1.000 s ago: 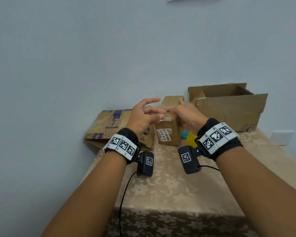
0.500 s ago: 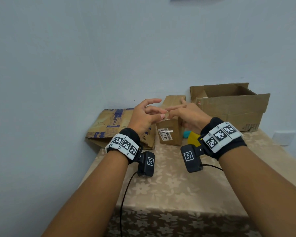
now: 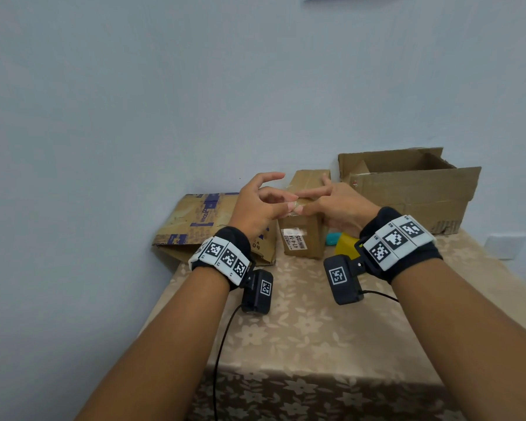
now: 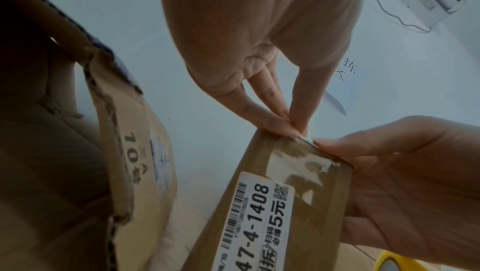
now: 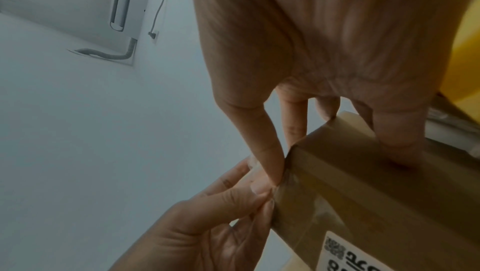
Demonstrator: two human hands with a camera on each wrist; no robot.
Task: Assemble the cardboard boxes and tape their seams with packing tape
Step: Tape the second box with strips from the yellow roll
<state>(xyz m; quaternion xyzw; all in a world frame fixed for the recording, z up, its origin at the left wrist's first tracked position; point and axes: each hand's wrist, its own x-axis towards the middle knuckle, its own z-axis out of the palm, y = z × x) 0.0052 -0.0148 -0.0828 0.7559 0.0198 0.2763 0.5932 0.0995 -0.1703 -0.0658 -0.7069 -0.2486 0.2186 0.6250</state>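
Small closed cardboard box (image 3: 302, 214) stands upright near the back of the table (image 3: 301, 335), between a flattened box with blue print (image 3: 201, 220) on its left and a large open box (image 3: 407, 189) on its right. A white barcode label (image 4: 255, 220) is stuck on its near face, and clear packing tape (image 4: 298, 164) runs over the top edge and down that face, wrinkled in places. Left hand (image 3: 257, 205) is at the near top edge of the small box; thumb and fingertips (image 4: 283, 127) are pinched together on the tape end there, with the index finger lifted free in the head view. Right hand (image 3: 337, 205) sits against the same top edge from the other side: its thumb (image 4: 345, 144) presses on the edge right beside the left hand's pinch, and its other fingers (image 5: 394, 131) lie on the box's far surfaces. The two hands' tips nearly touch. A yellow object (image 3: 345, 244) and a teal one (image 3: 333, 238) lie on the table just behind the right wrist, partly hidden. The table carries a beige floral cloth.
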